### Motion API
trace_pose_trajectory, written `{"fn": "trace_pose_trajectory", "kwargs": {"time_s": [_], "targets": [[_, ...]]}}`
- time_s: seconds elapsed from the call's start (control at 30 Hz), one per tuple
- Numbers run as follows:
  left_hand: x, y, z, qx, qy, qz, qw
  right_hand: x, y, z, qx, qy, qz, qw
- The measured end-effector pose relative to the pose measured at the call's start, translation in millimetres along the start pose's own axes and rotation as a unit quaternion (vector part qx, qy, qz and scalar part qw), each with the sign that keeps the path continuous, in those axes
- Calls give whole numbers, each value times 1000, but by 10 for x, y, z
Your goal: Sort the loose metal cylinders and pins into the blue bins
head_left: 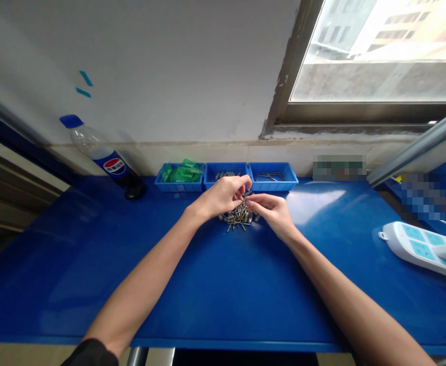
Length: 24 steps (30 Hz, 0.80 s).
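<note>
Both hands meet over a heap of small metal pins and short metal cylinders point(240, 218) on the blue table. My left hand point(225, 195) bends over the heap's far left side, its fingers curled to a pinch. From the right, my right hand point(272, 209) reaches in with thumb and forefinger pressed together. A tiny dark piece seems to lie between the two sets of fingertips, too small to name. Part of the heap is hidden beneath the hands.
Three blue bins stand along the wall: one with green plastic pieces point(185, 172), a middle bin point(211, 178) with metal parts, and a right bin point(292, 178) with thin rods. A cola bottle point(110, 163) stands left; a white power strip point(406, 249) lies right.
</note>
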<state>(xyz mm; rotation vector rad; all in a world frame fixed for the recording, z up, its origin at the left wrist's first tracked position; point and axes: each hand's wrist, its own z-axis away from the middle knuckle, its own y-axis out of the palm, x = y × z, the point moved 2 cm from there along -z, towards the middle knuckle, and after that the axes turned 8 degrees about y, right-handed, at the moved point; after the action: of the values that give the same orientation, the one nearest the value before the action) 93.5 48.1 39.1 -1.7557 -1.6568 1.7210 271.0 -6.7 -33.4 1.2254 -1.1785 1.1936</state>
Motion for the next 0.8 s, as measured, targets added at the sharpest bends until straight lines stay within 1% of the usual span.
{"fn": "trace_pose_trajectory", "kwargs": {"time_s": [0.1,0.2,0.27,0.3,0.37,0.43,0.53,0.67,0.8], "targets": [[11,-30,5,8,-11,-19,1000,7,-21,-7,-12,7,0,1000],[66,-101,48,41,-47,-68,996,27,-70,-18,-65,-22,-9,998],[116,-159,94,80,-85,-89,989,43,-103,-27,-102,-57,-15,993],[138,-183,119,108,-107,-91,984,47,-116,-31,-114,-70,-15,991],[165,-215,159,166,-142,-94,971,45,-129,-41,-121,-78,-11,989],[168,-227,179,202,-160,-102,961,36,-128,-46,-113,-72,-8,991],[151,-214,175,213,-160,-117,957,28,-114,-39,-98,-65,-3,993],[113,-184,160,223,-133,-113,959,32,-100,-20,-91,-58,-3,994],[75,-148,168,253,-110,-107,955,38,-96,-12,-88,-56,-7,995]]}}
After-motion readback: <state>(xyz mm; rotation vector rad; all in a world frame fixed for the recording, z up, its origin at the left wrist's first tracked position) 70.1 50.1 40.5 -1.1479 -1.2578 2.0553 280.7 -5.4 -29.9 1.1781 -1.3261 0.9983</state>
